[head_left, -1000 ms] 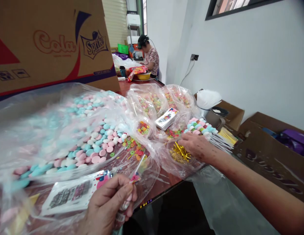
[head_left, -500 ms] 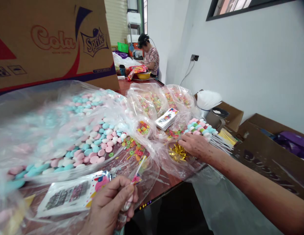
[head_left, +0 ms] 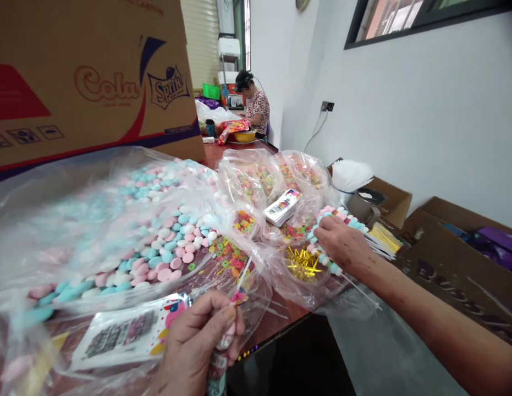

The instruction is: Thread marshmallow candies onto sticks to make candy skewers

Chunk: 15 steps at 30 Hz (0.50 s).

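Note:
My left hand [head_left: 204, 338] is closed around the gathered neck of a clear printed plastic bag [head_left: 218, 360] with pink and white candy inside. A white stick [head_left: 245, 275] juts up out of the neck. My right hand [head_left: 340, 242] has its fingers curled at the candy skewers [head_left: 354, 221], pink, blue and white candies on sticks. Its fingertips are partly hidden, and what they grip cannot be made out. One skewer's stick [head_left: 363, 292] points out below that wrist. Gold twist ties [head_left: 302, 264] lie just left of the hand. A stack of flat printed bags [head_left: 127, 333] lies beside my left hand.
A big clear bag holds pastel candies [head_left: 165, 253]. Ring gummies [head_left: 233, 253] are scattered beside it, with bagged gummies [head_left: 259, 176] behind. A printed packet stack [head_left: 282, 207] rests among them. A cola carton [head_left: 94, 126] stands back left. A co-worker [head_left: 256, 107] sits at the far end.
My right hand has moved from the gold twist ties up and right onto the candy skewers. My left hand keeps its grip on the bag. The view has shifted slightly.

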Tool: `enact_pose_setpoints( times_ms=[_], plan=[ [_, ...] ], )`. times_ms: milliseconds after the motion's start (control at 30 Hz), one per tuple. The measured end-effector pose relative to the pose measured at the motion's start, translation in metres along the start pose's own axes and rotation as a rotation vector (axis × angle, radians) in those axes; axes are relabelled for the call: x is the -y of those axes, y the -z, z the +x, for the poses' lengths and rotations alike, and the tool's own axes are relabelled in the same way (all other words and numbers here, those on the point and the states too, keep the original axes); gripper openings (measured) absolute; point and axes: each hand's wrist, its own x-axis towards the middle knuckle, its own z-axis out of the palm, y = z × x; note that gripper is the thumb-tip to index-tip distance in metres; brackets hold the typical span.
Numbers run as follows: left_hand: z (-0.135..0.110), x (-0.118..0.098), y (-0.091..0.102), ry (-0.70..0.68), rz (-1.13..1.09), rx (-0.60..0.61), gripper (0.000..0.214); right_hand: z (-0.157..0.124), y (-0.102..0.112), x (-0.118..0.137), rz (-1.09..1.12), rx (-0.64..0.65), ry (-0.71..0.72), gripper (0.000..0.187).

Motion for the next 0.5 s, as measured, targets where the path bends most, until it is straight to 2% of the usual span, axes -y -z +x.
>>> enact_pose_setpoints(
  times_ms=[67, 133, 233, 367, 500],
  plan=[
    [0.001, -0.003, -0.009, 0.014, -0.031, 0.014, 0.031, 0.001, 0.003, 0.011, 0.268, -0.107, -0.107, 0.019],
    [0.002, -0.005, -0.019, 0.023, -0.064, 0.048, 0.029, 0.002, 0.008, 0.034, 0.648, -0.195, -0.178, 0.019],
    [0.006, -0.004, -0.032, 0.004, -0.131, 0.104, 0.028, 0.0, 0.021, 0.082, 1.1, -0.163, -0.183, 0.014],
    [0.012, -0.002, -0.033, 0.01, -0.215, 0.147, 0.026, -0.003, 0.035, 0.127, 1.35, -0.059, -0.102, 0.022],
    [0.011, 0.0, -0.023, 0.027, -0.187, 0.093, 0.03, -0.002, 0.034, 0.136, 1.374, -0.012, -0.114, 0.024]
  ],
)
